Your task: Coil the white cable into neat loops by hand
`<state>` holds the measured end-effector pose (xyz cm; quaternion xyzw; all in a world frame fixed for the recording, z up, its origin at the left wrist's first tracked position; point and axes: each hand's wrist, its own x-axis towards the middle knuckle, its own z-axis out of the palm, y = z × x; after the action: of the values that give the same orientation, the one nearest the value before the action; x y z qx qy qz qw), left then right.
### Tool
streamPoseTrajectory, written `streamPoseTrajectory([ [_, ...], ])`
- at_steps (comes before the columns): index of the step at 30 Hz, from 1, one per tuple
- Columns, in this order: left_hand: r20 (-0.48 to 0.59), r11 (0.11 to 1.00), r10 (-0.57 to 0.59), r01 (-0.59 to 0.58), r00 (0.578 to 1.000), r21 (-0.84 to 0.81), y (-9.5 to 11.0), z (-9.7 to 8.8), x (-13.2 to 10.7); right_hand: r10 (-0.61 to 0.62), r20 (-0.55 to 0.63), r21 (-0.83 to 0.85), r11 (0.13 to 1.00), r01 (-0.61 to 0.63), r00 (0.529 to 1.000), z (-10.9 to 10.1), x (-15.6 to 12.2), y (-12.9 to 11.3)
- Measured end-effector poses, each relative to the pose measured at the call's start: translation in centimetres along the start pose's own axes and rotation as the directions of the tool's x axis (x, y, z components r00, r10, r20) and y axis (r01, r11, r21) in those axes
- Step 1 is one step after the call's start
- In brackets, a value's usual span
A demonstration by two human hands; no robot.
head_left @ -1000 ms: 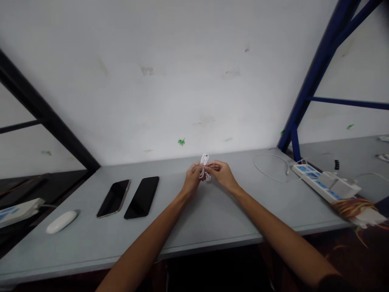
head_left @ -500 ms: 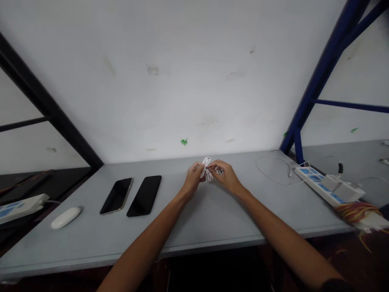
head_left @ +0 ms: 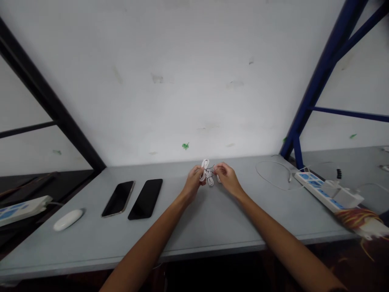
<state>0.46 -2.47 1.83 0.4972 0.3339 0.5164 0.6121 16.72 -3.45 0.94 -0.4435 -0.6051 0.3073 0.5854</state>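
- coiled white cable sits between both hands, lifted just above the grey table near its back edge.
- left hand pinches the bundle's left side with closed fingers.
- right hand grips the right side, fingertips closed on it.
- two dark phones lie side by side to the left, a white mouse further left.
- white power strip rests at the right, well apart.

We see a white coiled cable above a pale grey counter. Two phones show black screens, beside a white mouse. The power strip is white with blue sockets; the rack frame is dark blue.
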Motion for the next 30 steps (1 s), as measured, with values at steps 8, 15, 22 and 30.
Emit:
streamPoseTrajectory([
  [8, -0.005, 0.978, 0.089, -0.087, 0.996, 0.188, -0.4, -0.3, 0.3, 0.089, 0.179, 0.297, 0.945, -0.14, 0.98, 0.4, 0.4, 1.0],
  [15, 0.021, 0.985, 0.056, -0.058, 0.998, 0.164, -0.8, -0.5, 0.6, 0.081, 0.173, 0.279, 0.952, -0.128, 0.982, 0.5, 0.3, 1.3],
  [22, 0.05, 0.997, -0.045, 0.041, 0.998, 0.07, -0.6, -0.5, 0.2, -0.13, 0.138, 0.03, 0.991, 0.127, 0.982, 0.1, 0.3, 1.1],
  [30, 0.169, 0.994, -0.106, 0.102, 0.98, 0.033, -0.1, -0.5, 0.0, -0.183, 0.078, 0.022, 0.983, 0.182, 0.98, -0.4, 0.6, 0.6],
])
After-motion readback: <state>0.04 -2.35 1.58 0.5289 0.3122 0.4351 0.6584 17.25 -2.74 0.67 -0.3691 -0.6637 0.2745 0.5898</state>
